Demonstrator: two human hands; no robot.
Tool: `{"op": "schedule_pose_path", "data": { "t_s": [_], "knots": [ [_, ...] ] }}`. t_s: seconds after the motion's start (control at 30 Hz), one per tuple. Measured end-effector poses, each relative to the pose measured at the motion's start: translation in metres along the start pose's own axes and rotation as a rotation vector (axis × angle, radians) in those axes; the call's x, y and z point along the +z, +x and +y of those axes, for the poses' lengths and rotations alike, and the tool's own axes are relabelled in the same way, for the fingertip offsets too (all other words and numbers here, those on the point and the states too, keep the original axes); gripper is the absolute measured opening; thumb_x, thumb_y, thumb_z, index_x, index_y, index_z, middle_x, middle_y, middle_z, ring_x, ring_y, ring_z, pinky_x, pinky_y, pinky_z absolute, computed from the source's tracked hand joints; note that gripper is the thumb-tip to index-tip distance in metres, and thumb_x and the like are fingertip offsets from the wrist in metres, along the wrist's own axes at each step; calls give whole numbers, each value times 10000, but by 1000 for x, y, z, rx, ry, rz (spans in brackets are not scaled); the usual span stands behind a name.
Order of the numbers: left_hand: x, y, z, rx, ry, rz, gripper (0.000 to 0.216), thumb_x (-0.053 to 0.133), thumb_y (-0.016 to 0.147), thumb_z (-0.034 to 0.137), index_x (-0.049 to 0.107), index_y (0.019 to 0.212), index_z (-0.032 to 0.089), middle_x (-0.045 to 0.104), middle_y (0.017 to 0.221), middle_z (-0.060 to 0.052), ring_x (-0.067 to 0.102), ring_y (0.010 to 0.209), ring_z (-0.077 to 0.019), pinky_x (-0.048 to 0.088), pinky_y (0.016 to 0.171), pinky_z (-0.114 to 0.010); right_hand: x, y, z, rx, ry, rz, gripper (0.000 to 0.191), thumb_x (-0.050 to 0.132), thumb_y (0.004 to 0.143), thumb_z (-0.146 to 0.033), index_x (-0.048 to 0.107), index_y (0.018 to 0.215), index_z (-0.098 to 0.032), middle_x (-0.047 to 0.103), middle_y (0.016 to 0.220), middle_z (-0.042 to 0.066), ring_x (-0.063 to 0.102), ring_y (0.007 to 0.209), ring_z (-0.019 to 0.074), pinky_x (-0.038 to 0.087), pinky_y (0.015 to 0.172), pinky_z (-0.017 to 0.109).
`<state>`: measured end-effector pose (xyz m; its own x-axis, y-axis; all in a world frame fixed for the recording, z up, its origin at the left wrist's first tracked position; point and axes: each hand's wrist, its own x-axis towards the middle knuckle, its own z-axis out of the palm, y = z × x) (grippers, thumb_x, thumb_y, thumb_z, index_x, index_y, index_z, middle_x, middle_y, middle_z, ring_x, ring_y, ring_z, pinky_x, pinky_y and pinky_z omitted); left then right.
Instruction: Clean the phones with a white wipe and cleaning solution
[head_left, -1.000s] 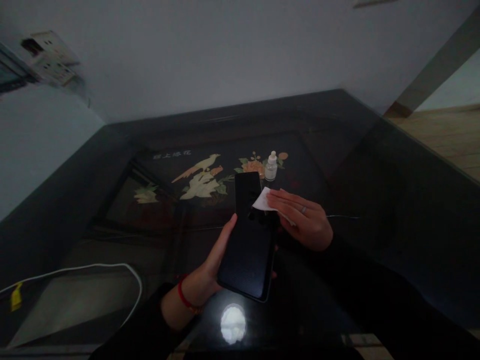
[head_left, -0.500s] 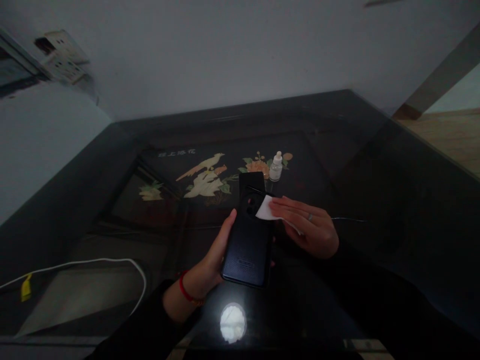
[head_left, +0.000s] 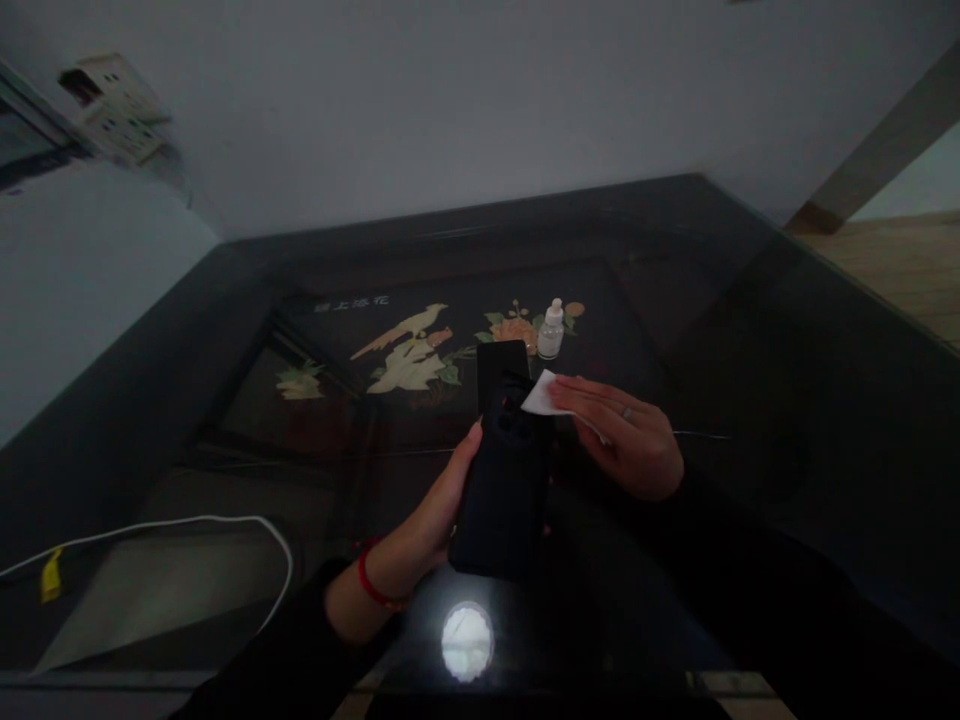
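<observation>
My left hand (head_left: 442, 495) is wrapped round a dark smartphone (head_left: 501, 500), its back with the round camera lenses turned up toward me. In my right hand (head_left: 626, 432) a folded white wipe (head_left: 541, 393) is pinched under the fingers. The wipe's tip lies at the upper right of the phone, by the camera lenses; whether it presses there I cannot tell. Beyond the phone's top end, a flat black rectangular object (head_left: 501, 358) rests on the table, partly covered by the phone. A small clear bottle with a white dropper cap (head_left: 550, 330) stands upright behind it.
The glossy black table (head_left: 712, 300) carries a painted bird and flowers (head_left: 409, 365). A white cable (head_left: 195, 520) with a yellow tag (head_left: 51, 576) runs along the left. Power sockets (head_left: 120, 110) are at the back left, before the wall (head_left: 450, 100).
My right hand with the wipe has moved slightly up and right along the phone's top. The phone has tilted, so its back now looks darker.
</observation>
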<state>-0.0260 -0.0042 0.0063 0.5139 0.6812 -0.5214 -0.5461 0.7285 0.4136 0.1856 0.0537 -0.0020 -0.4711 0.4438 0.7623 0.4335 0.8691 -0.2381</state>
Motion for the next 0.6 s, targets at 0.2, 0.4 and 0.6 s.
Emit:
{"op": "schedule_pose_path", "data": {
  "t_s": [0.2, 0.4, 0.6],
  "knots": [
    [11, -3, 0, 53, 75, 116, 599, 369, 934, 532, 481, 1353, 119, 737, 903, -152, 702, 758, -245, 550, 726, -413, 0, -1, -2, -89, 72, -56, 320, 521, 840, -17, 622, 1129, -111, 734, 1043, 129, 672, 1064, 199, 578, 940, 364],
    [18, -4, 2, 36, 77, 170, 604, 285, 961, 508, 472, 1354, 89, 734, 898, -159, 701, 742, -242, 558, 699, -402, -1, 0, -1, -46, 0, -24, 324, 510, 843, 7, 615, 1138, -78, 711, 1097, 174, 641, 1124, 219, 575, 935, 360],
    [19, -3, 4, 122, 94, 203, 554, 298, 969, 475, 352, 1446, 198, 732, 774, -74, 683, 613, -200, 550, 666, -364, -5, 0, -7, -134, 113, -91, 334, 506, 842, -20, 613, 1149, -96, 718, 1091, 146, 633, 1138, 214, 578, 930, 351]
  ]
}}
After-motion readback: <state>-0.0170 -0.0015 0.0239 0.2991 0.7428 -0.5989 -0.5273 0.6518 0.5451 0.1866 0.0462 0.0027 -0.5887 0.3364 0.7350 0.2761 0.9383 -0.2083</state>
